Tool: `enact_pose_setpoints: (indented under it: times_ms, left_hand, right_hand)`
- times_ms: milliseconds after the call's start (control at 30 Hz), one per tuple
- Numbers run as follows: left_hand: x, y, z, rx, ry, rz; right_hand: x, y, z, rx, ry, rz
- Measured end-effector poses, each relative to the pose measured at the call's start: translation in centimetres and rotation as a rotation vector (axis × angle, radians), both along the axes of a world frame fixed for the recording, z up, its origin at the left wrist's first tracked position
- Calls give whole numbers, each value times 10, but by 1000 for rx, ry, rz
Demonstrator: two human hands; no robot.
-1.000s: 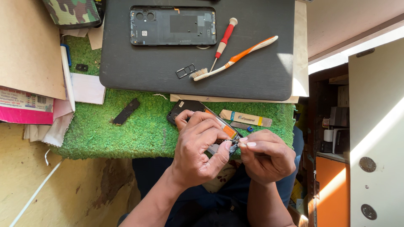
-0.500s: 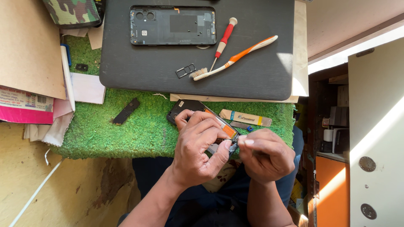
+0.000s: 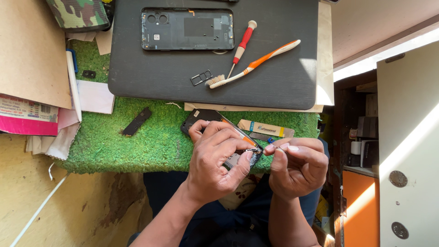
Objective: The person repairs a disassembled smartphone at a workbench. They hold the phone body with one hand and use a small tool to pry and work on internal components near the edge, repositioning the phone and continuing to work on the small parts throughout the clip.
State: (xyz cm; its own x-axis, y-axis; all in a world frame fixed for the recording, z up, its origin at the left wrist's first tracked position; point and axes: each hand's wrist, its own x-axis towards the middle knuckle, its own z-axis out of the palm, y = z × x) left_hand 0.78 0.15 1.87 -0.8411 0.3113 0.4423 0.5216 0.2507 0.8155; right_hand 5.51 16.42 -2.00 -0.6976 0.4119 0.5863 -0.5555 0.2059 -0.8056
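Note:
My left hand grips a dark opened phone over the front edge of the green turf mat, thumb and fingers wrapped around its lower end. My right hand is beside it on the right, with thumb and forefinger pinched on a small thin tool whose tip meets the phone's lower corner. Most of the tool and of the phone is hidden by my fingers.
A phone back cover, red-handled screwdriver, orange toothbrush and SIM tray lie on the dark pad. A small black part rests on the turf. Cardboard lies at left, a cabinet stands at right.
Both hands stay at the same spot on the phone. Only the right fingers have shifted slightly at the phone's corner.

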Motion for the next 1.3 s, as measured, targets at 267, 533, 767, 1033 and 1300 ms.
enact_pose_setpoints:
  times_ms: [267, 533, 767, 1033, 1300]
  left_hand:
    - [0, 0, 1, -1, 1, 7]
    - [0, 2, 0, -8, 24, 25]
    - [4, 9, -6, -58, 108, 176]
    - [6, 9, -11, -80, 152, 234]
    - [7, 10, -12, -113, 199, 232]
  right_hand:
    - [-3, 4, 2, 101, 12, 10]
    - [-2, 4, -1, 70, 15, 95]
    - [-4, 4, 0, 237, -46, 101]
    - [-8, -1, 4, 379, -51, 103]
    - [-6, -2, 0, 332, -68, 78]
